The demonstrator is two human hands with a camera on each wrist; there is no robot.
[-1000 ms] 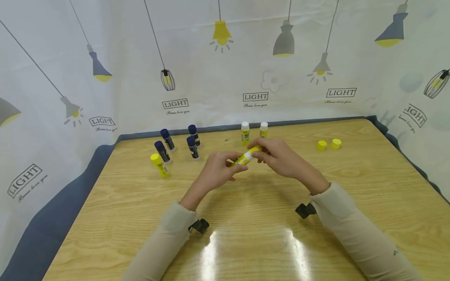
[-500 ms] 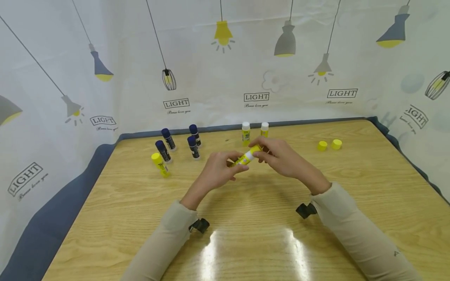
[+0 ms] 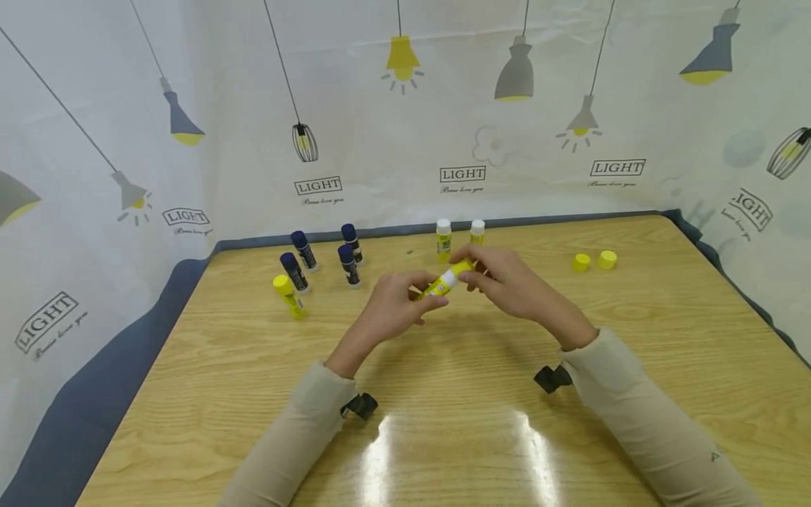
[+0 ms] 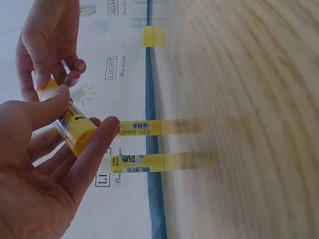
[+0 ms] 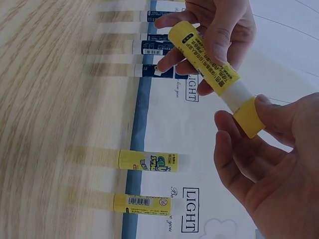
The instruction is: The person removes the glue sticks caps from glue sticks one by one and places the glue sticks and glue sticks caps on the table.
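Both hands hold one yellow glue stick [image 3: 437, 287] above the table. My left hand [image 3: 393, 304] grips its yellow body between thumb and fingers. At the other end, my right hand [image 3: 507, 282] pinches the yellow cap [image 5: 248, 118]. A white band [image 5: 235, 95] shows between body and cap in the right wrist view. The stick is tilted, its capped end up and to the right. Behind the hands stand two yellow glue sticks with white tops [image 3: 443, 239], one partly covered by the right hand in the head view.
Several dark blue glue sticks [image 3: 294, 273] stand at the back left, with a yellow-capped glue stick [image 3: 289, 296] in front of them. Two loose yellow caps [image 3: 607, 260] sit at the back right. A printed curtain [image 3: 380, 120] closes off the wooden table's [image 3: 456, 436] far edge.
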